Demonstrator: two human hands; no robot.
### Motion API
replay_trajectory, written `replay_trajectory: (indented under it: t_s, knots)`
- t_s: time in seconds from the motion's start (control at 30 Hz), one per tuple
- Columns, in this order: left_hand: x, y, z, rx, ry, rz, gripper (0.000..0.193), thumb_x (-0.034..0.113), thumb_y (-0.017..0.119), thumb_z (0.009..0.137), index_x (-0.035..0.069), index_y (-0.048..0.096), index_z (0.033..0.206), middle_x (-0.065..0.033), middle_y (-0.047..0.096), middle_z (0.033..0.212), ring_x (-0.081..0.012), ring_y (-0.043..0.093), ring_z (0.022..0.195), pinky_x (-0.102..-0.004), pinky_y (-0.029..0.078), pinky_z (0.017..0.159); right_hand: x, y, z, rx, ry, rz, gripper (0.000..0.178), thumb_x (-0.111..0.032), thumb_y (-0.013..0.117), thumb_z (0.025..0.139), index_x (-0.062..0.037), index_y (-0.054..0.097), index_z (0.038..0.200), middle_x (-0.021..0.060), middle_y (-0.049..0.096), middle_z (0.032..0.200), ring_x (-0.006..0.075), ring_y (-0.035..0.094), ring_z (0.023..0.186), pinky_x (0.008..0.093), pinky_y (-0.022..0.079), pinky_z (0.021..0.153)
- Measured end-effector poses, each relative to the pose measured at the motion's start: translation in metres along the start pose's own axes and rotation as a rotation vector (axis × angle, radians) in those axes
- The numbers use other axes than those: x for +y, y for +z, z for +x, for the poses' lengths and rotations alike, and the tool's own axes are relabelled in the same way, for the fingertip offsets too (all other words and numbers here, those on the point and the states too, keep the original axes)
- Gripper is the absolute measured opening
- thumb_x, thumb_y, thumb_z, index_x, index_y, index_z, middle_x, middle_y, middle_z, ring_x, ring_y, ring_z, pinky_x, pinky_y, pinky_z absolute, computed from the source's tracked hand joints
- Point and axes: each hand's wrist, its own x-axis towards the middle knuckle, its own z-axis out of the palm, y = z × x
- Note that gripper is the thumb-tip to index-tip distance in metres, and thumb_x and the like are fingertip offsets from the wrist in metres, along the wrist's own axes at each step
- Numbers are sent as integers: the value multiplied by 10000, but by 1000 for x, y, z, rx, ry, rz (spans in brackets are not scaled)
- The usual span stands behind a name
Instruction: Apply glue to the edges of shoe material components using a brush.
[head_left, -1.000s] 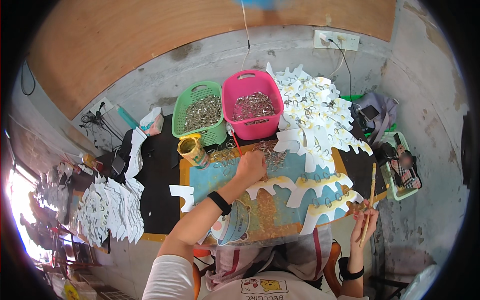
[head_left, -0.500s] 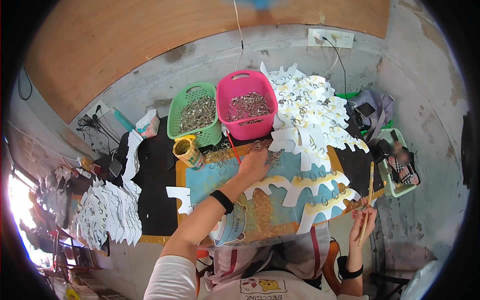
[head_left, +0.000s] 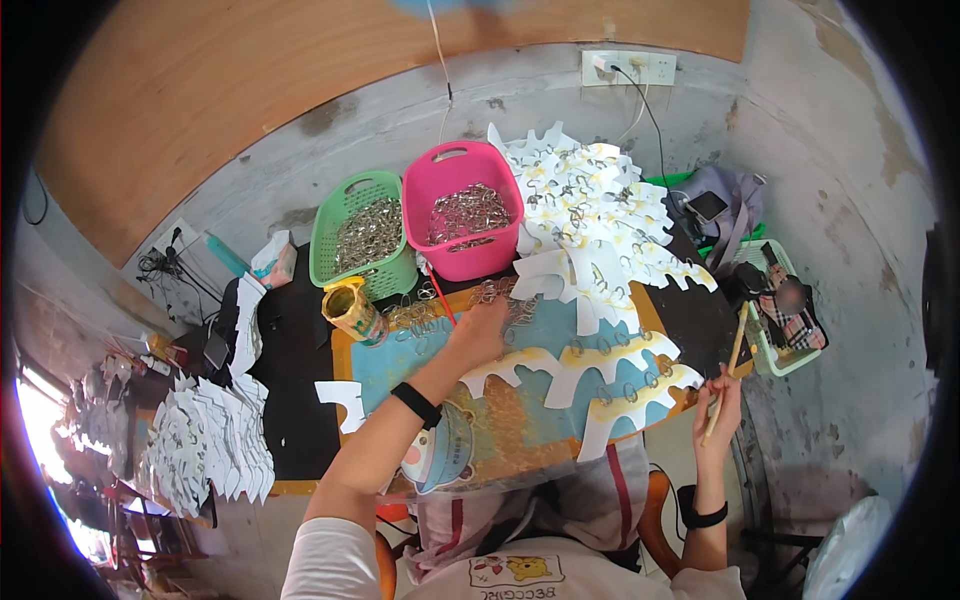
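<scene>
My left hand (head_left: 482, 332) reaches down into a pile of loose metal rings (head_left: 518, 312) on the blue work mat (head_left: 400, 365). Its fingers are curled and mostly hidden, so whatever they pinch does not show. Off the table's right edge, my right hand (head_left: 718, 405) grips a thin wooden stick (head_left: 728, 375) that tilts upward. Between the hands lie white scalloped card pieces, one (head_left: 615, 355) behind another (head_left: 640, 402) near the front edge. Both carry yellowish glue and a row of metal rings along the top edge.
Behind the mat stand a green basket (head_left: 325, 250) and a pink basket (head_left: 460, 262) full of metal clips. An opened can (head_left: 355, 312) with yellow paste and a red stick (head_left: 441, 298) sit before them. Ringed card pieces (head_left: 600, 200) heap at back right; bare white cards (head_left: 235, 440) stack at left.
The whole view has shifted slightly left. My left hand stays at the ring pile, and my right hand still holds the stick, now a bit more tilted.
</scene>
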Motion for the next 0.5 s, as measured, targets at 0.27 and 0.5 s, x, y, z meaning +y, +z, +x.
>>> replay_trajectory:
  t_s: [0.27, 0.5]
  knots:
    - [-3, -12, 3, 31, -22, -172, 261, 65, 723, 656, 29, 618, 892, -131, 662, 784, -283, 664, 763, -387, 517, 678, 29, 19, 5, -70, 85, 84, 248, 124, 530, 797, -18, 464, 990, 130, 526, 906, 187, 586, 859, 257, 459, 695]
    - [5, -14, 4, -104, -45, -386, 153, 134, 761, 669, 42, 720, 784, -93, 678, 709, -179, 651, 658, -310, 518, 641, 41, 19, 12, -14, 253, 276, 228, 126, 498, 797, -28, 455, 959, 117, 526, 834, 190, 602, 901, 280, 459, 769]
